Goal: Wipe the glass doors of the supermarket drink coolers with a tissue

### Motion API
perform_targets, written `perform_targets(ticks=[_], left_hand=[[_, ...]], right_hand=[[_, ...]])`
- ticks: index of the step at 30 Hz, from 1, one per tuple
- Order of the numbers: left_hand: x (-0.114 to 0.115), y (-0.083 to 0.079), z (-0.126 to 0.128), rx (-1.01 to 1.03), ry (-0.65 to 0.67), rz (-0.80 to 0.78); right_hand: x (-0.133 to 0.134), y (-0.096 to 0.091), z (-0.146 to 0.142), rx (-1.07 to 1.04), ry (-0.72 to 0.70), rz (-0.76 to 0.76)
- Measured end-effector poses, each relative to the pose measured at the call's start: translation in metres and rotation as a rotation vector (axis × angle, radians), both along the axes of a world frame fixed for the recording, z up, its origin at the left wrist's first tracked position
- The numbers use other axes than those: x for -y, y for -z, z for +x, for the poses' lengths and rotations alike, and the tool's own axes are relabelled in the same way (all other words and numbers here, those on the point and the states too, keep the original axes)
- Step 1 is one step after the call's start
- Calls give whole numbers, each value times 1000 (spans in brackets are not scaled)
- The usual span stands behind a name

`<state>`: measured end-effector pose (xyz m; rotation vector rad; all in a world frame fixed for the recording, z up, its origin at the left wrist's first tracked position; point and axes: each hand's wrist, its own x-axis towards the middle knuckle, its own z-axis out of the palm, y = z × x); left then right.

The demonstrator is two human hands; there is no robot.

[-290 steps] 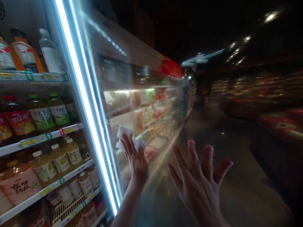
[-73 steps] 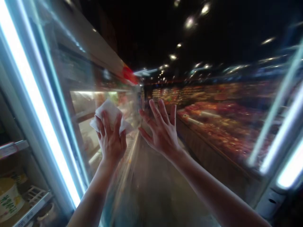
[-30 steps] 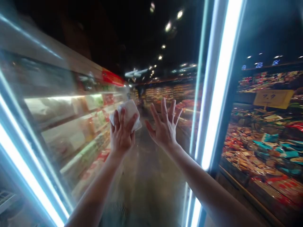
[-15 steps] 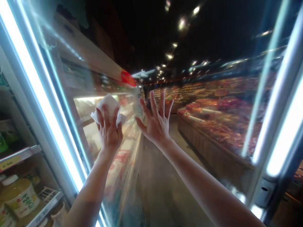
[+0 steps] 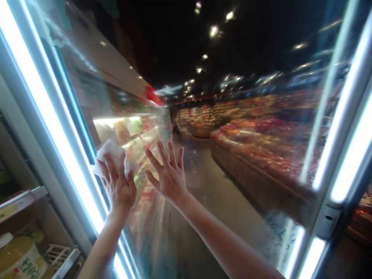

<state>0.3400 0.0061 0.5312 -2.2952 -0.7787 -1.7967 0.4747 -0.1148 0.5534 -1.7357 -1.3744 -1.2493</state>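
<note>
My left hand (image 5: 118,188) presses a crumpled white paper towel (image 5: 114,147) to the glass door (image 5: 192,228), close to its bright left edge. The towel pokes out beyond the fingertips and on both sides. To its right, my right hand (image 5: 171,174) lies with fingers spread and palm toward the same glass, holding nothing. Both arms reach up from the bottom of the view.
Light strips (image 5: 62,131) run down the left side, and more shine at the right by a metal hinge fitting (image 5: 328,221). At lower left, a shelf holds a juice bottle (image 5: 20,257). Beyond the glass are a lit display case (image 5: 124,128) and a produce stand (image 5: 261,155).
Both hands have slid down and to the left across the glass, the paper towel moving with my left hand toward the door's left edge. The view has shifted slightly.
</note>
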Motion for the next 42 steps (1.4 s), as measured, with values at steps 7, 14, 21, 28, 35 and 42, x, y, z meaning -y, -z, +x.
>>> perform_targets(ticks=[7,14,21,28,35,42], left_hand=[[18,-2,15,-17,7,51],[66,69,47,-187,49,86],[117,50,94,-213,93,70],[181,91,131,-400,164,95],[212,62,182,-487,316,414],[227,36,197,-549,305,520]], right_hand=[[18,3,9,28,-32,-23],[66,75,37,-16,76,-44],[125,59,94,-33,179,101],[193,106,138,-61,234,64],[236,105,178,-115,234,58],[249,111,191,-115,206,90]])
